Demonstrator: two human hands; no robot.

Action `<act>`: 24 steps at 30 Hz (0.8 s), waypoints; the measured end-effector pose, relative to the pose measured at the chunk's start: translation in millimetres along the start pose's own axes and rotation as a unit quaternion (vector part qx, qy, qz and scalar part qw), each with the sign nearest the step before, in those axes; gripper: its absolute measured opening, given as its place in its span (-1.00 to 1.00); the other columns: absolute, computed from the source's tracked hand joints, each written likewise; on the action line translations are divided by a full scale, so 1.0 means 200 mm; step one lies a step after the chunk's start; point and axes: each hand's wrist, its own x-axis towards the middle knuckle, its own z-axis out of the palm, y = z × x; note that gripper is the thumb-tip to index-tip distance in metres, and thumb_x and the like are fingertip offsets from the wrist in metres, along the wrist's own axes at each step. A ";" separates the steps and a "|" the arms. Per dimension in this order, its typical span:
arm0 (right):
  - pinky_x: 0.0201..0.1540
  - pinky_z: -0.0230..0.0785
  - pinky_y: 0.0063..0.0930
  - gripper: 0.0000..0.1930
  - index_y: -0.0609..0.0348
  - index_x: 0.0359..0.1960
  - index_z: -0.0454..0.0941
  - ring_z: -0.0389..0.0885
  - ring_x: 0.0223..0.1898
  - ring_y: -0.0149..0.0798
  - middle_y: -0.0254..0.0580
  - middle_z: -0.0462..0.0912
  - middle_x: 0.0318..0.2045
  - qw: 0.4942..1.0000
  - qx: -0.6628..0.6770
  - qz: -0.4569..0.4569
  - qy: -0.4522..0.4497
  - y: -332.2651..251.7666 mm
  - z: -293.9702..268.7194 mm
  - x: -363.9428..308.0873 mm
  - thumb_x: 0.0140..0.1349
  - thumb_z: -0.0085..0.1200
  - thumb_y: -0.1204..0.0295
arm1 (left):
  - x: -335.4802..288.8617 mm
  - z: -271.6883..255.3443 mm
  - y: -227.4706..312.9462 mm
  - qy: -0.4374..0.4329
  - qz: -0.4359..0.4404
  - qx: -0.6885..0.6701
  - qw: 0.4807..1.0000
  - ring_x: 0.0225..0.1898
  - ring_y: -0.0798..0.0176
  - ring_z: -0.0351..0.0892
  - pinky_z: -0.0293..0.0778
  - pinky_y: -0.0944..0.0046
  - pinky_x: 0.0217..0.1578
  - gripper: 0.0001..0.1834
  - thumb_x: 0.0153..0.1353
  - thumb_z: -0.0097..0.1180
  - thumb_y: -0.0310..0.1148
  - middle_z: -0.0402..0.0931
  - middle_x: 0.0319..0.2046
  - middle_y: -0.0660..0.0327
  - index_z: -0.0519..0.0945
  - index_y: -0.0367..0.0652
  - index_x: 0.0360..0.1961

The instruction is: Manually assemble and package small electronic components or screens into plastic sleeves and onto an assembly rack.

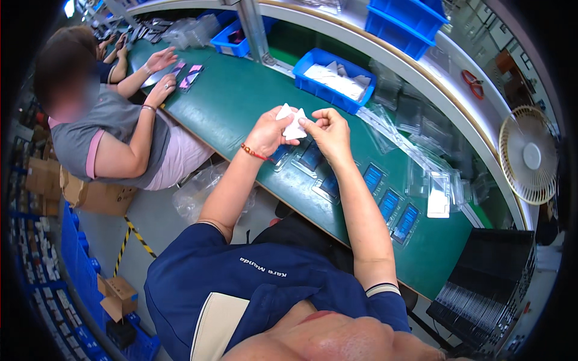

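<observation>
My left hand (268, 133) is closed around small white pointed pieces (294, 129) that look like folded paper or card. Thumb and forefinger of my right hand (332, 135) pinch the edge of one of these pieces. Both hands are raised over the green table. Beneath and beside them lie several flat, dark items with blue faces in clear plastic trays, such as the one under my hands (310, 157) and another blue-faced item (372, 178) to the right. My hands partly hide the ones on the left.
Beyond my hands stands a blue bin (301, 80) of white pieces. Clear plastic trays (415, 120) pile up along the back. A fan (531, 155) and black rack (481, 265) are at right. A co-worker (120, 120) handles items on the green table (223, 90) at left.
</observation>
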 end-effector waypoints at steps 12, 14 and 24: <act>-0.49 0.38 -0.54 -0.92 0.24 -0.46 0.68 0.58 -0.57 -0.45 -0.20 0.67 -0.59 0.990 0.032 0.064 -0.123 0.08 0.25 -0.02 0.04 0.24 0.48 | -0.39 -0.23 -0.08 0.147 0.058 -0.013 0.987 -0.25 0.20 0.65 0.67 0.31 -0.42 -0.69 0.24 0.05 -0.55 0.57 -0.20 0.06 0.40 -0.33 0.01; -0.44 0.39 -0.48 -0.89 0.21 -0.37 0.68 0.59 -0.56 -0.36 -0.15 0.67 -0.54 0.984 -0.135 -0.021 -0.112 0.05 0.24 -0.04 0.08 0.21 0.46 | -0.41 -0.24 -0.06 0.185 0.064 -0.009 0.981 -0.31 0.19 0.66 0.66 0.34 -0.47 -0.70 0.22 0.05 -0.58 0.58 -0.24 0.03 0.40 -0.35 -0.01; -0.44 0.38 -0.51 -0.81 0.24 -0.38 0.65 0.55 -0.52 -0.46 -0.22 0.64 -0.55 0.983 -0.008 -0.011 -0.182 0.01 0.17 -0.13 0.04 0.26 0.37 | -0.38 -0.10 -0.14 0.112 0.035 0.023 0.993 -0.30 0.25 0.66 0.64 0.38 -0.47 -0.71 0.20 0.11 -0.55 0.60 -0.28 0.10 0.46 -0.28 -0.04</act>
